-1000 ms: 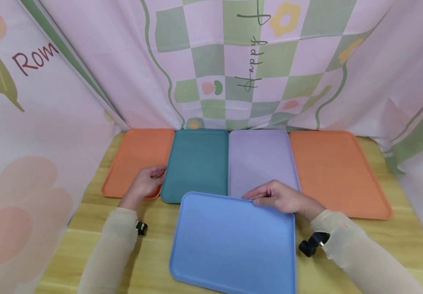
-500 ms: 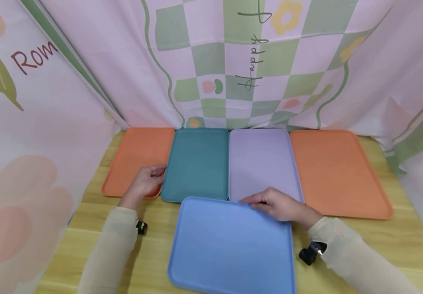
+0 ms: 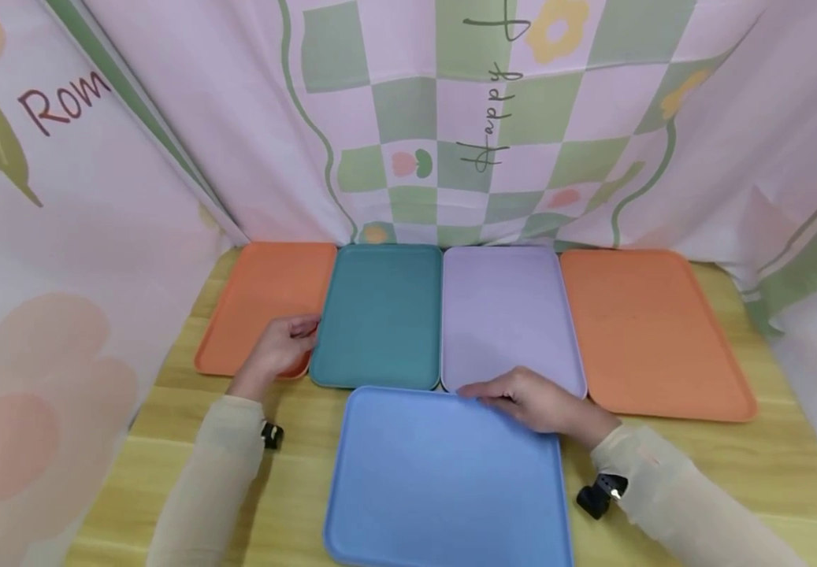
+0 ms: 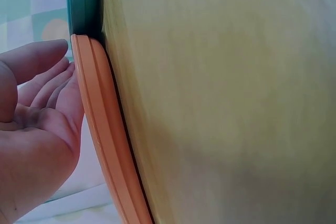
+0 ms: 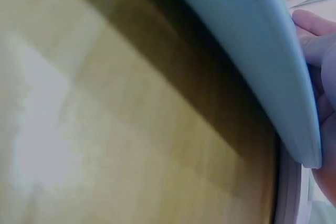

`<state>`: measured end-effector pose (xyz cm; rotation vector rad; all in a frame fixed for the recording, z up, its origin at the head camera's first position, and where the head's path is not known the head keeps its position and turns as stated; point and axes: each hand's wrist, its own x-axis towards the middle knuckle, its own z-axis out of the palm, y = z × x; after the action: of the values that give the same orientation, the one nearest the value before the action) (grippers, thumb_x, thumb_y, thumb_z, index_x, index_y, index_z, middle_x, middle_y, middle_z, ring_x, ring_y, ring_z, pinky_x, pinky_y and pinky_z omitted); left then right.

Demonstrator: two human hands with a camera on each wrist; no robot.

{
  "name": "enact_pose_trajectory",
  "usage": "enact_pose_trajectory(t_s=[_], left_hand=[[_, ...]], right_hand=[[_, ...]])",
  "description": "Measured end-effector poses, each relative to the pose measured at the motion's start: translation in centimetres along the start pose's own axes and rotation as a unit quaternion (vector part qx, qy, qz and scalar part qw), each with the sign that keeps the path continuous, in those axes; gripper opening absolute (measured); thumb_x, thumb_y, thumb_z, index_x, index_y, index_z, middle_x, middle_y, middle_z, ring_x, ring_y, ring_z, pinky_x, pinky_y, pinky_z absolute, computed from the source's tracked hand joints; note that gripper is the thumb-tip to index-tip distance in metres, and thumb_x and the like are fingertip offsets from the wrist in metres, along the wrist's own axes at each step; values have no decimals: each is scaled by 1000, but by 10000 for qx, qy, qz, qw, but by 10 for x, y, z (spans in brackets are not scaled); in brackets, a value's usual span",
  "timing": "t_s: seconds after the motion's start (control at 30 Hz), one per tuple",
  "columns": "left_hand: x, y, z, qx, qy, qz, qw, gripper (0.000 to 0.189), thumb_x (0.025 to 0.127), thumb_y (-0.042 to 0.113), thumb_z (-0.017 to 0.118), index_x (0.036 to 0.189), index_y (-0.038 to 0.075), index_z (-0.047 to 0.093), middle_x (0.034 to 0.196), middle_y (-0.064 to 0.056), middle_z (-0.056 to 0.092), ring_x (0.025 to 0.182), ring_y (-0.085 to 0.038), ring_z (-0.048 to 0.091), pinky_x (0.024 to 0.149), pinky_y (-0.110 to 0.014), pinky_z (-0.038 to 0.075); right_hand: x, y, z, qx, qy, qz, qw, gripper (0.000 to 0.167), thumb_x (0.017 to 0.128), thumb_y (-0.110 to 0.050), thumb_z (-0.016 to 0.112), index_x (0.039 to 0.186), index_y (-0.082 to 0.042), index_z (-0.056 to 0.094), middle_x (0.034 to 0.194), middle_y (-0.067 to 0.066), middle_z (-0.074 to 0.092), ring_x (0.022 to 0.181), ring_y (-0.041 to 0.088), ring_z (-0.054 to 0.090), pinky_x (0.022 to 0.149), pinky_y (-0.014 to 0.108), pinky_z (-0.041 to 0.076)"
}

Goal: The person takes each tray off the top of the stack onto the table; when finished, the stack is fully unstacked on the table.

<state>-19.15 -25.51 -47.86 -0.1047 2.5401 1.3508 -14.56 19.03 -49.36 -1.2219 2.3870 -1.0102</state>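
The left hand rests by the right rim of the left orange tray, close to the teal tray. Its fingers look relaxed and hold nothing; in the left wrist view the hand lies beside the orange tray's rim. At the far edge of a blue tray, the right hand pinches the rim between thumb and fingers. In the right wrist view, part of the blue tray stands above the wood and casts a shadow. Some right fingertips are hidden.
A purple tray and a larger-looking orange tray continue the row on the wooden table. Behind the row hangs a patterned curtain. Another cloth borders the left side.
The right hand and the blue tray's far edge have shifted slightly toward the person, showing more of the purple tray. The left hand stays in place against the trays.
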Motion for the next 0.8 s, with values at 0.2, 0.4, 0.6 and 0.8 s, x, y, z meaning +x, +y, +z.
enact_pose_trajectory(t_s=[0.2,0.4,0.6,0.8], left_hand=[[2,0,0,69,18,82,9999,48,108,7,62,155,-2,56,157,-27,57,150,-43,52,121,-53,49],[2,1,0,57,4,61,10000,48,108,6,61,156,-2,55,158,-28,55,150,-43,51,121,-54,49],[1,2,-1,60,3,54,10000,49,108,6,61,156,0,55,159,-26,55,151,-42,51,122,-53,48],[-1,1,1,72,-29,65,9999,50,108,8,61,157,0,54,159,-26,54,152,-42,50,123,-54,47]], right_hand=[[-3,3,9,-194,388,-269,9987,42,97,9,71,134,-9,78,135,7,77,127,30,73,100,37,64],[-4,5,15,-252,895,-427,9948,41,93,9,76,130,-11,80,130,5,79,120,27,77,94,33,65],[-5,5,17,-287,1089,-465,9925,42,91,11,77,127,-11,82,127,4,81,115,25,79,90,31,66],[-6,5,18,-280,1161,-388,9921,41,91,11,78,125,-11,82,124,4,82,112,25,80,88,33,67]])
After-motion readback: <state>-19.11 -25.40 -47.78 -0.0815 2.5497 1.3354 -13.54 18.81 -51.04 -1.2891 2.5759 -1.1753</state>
